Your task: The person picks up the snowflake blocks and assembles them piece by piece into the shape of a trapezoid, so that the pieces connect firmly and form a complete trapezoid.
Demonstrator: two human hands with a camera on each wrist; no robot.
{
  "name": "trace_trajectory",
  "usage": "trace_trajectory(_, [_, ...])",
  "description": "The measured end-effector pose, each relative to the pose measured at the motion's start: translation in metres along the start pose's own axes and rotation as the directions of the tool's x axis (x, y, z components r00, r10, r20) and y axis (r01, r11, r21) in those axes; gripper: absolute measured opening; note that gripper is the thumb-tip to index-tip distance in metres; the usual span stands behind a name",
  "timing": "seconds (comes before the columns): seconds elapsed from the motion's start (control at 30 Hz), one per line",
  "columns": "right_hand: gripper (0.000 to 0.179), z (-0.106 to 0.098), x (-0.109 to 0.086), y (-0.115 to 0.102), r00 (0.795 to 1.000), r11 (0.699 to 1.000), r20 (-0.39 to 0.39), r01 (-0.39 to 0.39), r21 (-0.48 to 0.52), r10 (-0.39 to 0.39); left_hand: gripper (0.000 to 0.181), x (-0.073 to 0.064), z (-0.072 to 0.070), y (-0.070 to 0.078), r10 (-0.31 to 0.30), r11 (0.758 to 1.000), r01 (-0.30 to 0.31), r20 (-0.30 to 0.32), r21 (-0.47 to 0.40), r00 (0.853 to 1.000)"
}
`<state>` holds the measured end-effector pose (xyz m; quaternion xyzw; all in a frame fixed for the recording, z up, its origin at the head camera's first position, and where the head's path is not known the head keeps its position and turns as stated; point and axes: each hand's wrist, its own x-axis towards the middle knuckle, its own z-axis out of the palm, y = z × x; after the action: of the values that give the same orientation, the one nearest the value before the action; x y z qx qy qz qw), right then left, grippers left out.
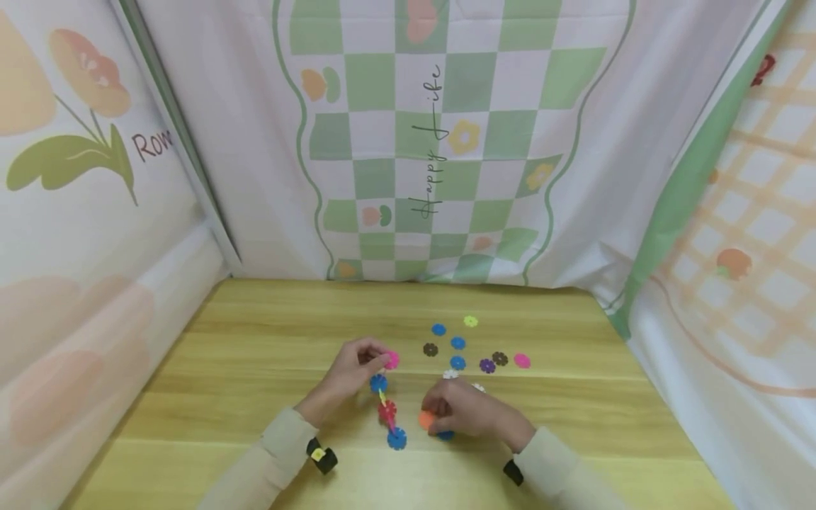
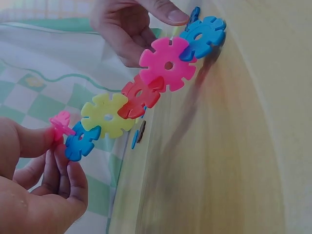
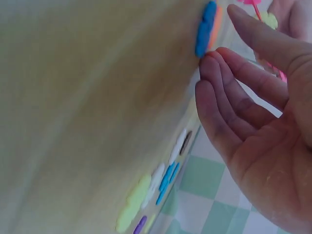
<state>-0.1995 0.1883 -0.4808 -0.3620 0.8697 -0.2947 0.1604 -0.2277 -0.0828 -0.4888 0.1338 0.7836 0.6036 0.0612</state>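
Note:
My left hand (image 1: pixel 350 368) pinches a pink notched plastic disc (image 2: pixel 62 125) between thumb and fingers, tilted at the end of a chain. Down the chain follow a blue disc (image 2: pixel 83 141), a yellow disc (image 2: pixel 103 117), a red disc (image 2: pixel 139 97), a larger-looking pink disc (image 2: pixel 158 66) and a blue disc (image 2: pixel 207 36) at the near end. Beside the chain, my right hand (image 1: pixel 468 411) has its curved thumb and fingers at the edges of an orange disc (image 1: pixel 426 420). Next to it lies another blue disc (image 3: pixel 204 29), partly hidden beneath the hand in the head view.
Loose discs lie flat beyond the hands: several blue ones (image 1: pixel 457 343), a yellow (image 1: pixel 470 321), a purple (image 1: pixel 487 366), brown ones (image 1: pixel 500 359), a pink (image 1: pixel 523 361) and white ones (image 1: pixel 450 374). Patterned curtains (image 1: pixel 440 177) enclose the wooden table (image 1: pixel 268 326) at the back and sides.

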Motion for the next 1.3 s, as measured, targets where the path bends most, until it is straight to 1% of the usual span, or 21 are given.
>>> trace_trajectory(0.1, [0.02, 0.005, 0.001, -0.001, 1.0, 0.999, -0.018, 0.02, -0.042, -0.021, 0.011, 0.0, 0.0, -0.002, 0.012, 1.0, -0.012, 0.007, -0.013, 1.0])
trace_trajectory(0.2, [0.017, 0.007, 0.003, -0.003, 1.0, 0.998, -0.023, -0.016, -0.054, 0.015, 0.011, 0.0, 0.0, -0.003, 0.022, 1.0, -0.022, 0.014, -0.019, 1.0])
trace_trajectory(0.33, [0.016, 0.004, 0.006, -0.002, 0.996, 0.996, -0.013, -0.085, 0.025, 0.086, 0.011, 0.0, 0.001, -0.003, 0.019, 1.0, -0.019, 0.019, -0.014, 1.0])
trace_trajectory(0.4, [0.015, 0.0, 0.008, 0.0, 0.994, 0.992, -0.022, -0.106, 0.073, 0.108, 0.01, 0.0, 0.001, -0.002, 0.012, 1.0, -0.012, 0.021, -0.013, 1.0])
trace_trajectory(0.43, [0.014, -0.003, 0.01, 0.002, 0.993, 0.99, -0.041, -0.105, 0.091, 0.109, 0.01, 0.0, 0.002, -0.002, 0.011, 1.0, -0.011, 0.022, -0.013, 1.0])
trace_trajectory(0.53, [0.012, -0.015, 0.017, 0.007, 0.988, 0.989, -0.119, -0.086, 0.117, 0.1, 0.011, 0.001, 0.003, -0.001, 0.017, 1.0, -0.017, 0.029, -0.011, 0.999])
trace_trajectory(0.63, [0.012, -0.028, 0.025, 0.01, 0.976, 0.992, -0.205, -0.045, 0.119, 0.069, 0.012, 0.002, 0.004, -0.001, 0.028, 0.999, -0.028, 0.042, -0.016, 0.999])
trace_trajectory(0.77, [0.011, -0.041, 0.031, 0.011, 0.964, 0.987, -0.261, -0.001, 0.158, 0.043, 0.014, 0.004, 0.006, -0.003, 0.038, 0.999, -0.035, 0.067, -0.037, 0.997])
trace_trajectory(0.83, [0.012, -0.045, 0.032, 0.01, 0.958, 0.982, -0.283, 0.011, 0.188, 0.044, 0.014, 0.004, 0.008, -0.004, 0.039, 0.998, -0.036, 0.078, -0.047, 0.996])
trace_trajectory(0.97, [0.013, -0.046, 0.035, 0.011, 0.939, 0.963, -0.338, 0.036, 0.268, 0.06, 0.015, 0.004, 0.01, -0.003, 0.042, 0.998, -0.037, 0.087, -0.057, 0.995])
trace_trajectory(1.13, [0.014, -0.041, 0.042, 0.011, 0.915, 0.921, -0.399, 0.105, 0.375, 0.058, 0.013, 0.005, 0.012, 0.001, 0.034, 0.998, -0.03, 0.084, -0.051, 0.996])
trace_trajectory(1.2, [0.014, -0.038, 0.045, 0.01, 0.91, 0.911, -0.411, 0.132, 0.391, 0.044, 0.013, 0.005, 0.012, 0.001, 0.031, 0.998, -0.027, 0.085, -0.051, 0.996])
trace_trajectory(1.3, [0.014, -0.034, 0.05, 0.011, 0.907, 0.908, -0.42, 0.157, 0.388, 0.023, 0.012, 0.005, 0.013, 0.002, 0.03, 0.999, -0.026, 0.085, -0.047, 0.996])
